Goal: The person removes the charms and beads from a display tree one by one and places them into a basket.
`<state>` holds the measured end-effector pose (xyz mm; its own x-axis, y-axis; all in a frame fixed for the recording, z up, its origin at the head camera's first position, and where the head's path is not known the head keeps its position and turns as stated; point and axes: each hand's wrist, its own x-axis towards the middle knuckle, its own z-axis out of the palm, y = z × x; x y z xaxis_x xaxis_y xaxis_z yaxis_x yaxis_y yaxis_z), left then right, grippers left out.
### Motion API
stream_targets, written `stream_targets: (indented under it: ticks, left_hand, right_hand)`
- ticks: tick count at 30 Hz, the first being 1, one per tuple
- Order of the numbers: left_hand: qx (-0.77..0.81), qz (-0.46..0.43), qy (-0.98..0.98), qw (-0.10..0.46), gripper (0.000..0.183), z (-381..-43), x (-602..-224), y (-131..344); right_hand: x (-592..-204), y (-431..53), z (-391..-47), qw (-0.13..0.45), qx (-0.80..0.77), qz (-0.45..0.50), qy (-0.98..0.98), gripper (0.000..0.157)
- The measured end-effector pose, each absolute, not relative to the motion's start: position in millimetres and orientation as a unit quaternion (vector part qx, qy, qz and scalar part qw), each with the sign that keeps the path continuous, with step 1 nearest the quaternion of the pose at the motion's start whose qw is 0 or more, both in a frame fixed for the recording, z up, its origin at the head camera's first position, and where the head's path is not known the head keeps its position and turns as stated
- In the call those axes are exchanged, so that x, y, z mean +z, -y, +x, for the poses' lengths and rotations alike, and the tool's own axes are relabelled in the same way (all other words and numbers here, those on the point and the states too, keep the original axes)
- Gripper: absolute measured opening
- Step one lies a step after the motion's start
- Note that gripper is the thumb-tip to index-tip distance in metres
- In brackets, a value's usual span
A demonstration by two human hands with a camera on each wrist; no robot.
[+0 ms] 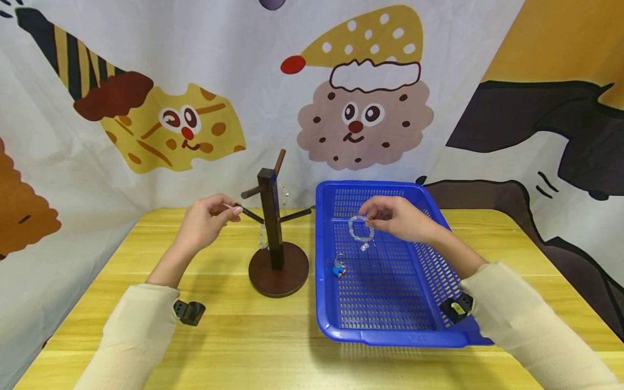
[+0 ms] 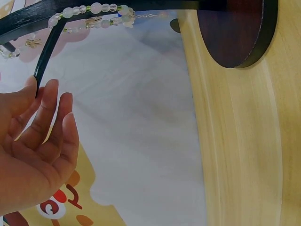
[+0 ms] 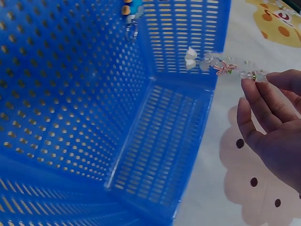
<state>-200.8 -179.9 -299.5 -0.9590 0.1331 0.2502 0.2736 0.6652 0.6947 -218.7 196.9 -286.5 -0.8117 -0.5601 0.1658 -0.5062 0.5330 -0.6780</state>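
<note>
My right hand (image 1: 397, 216) pinches a clear beaded bracelet (image 1: 351, 232) between thumb and fingertips, above the blue basket (image 1: 323, 303). White and pink charms show on that bracelet (image 3: 225, 69) in the right wrist view. My left hand (image 1: 202, 222) pinches the tip of a dark peg (image 1: 252, 215) on a brown wooden stand (image 1: 272, 216). On this peg, close to the post, hangs a beaded bracelet (image 2: 96, 8) of pale pink, clear and green beads. Another beaded strand (image 1: 285, 197) hangs behind the post. Inside the basket is a blue keychain (image 1: 339, 269) with a metal ring.
The stand's round base (image 1: 278, 284) stands on the wooden table (image 1: 234, 336), left of the basket. More pegs (image 1: 296, 214) stick out from the post at different heights. A printed cartoon cloth (image 1: 263, 108) hangs behind the table.
</note>
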Motion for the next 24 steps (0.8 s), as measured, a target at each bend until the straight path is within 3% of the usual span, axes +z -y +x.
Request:
stream_targets:
  ticks: [24]
  left_hand:
    - [-0.397,-0.12,0.905,0.095,0.021,-200,-300,180]
  right_hand:
    - [-311,-198,-220,0.066,-0.343,-0.296,-0.889,0.013]
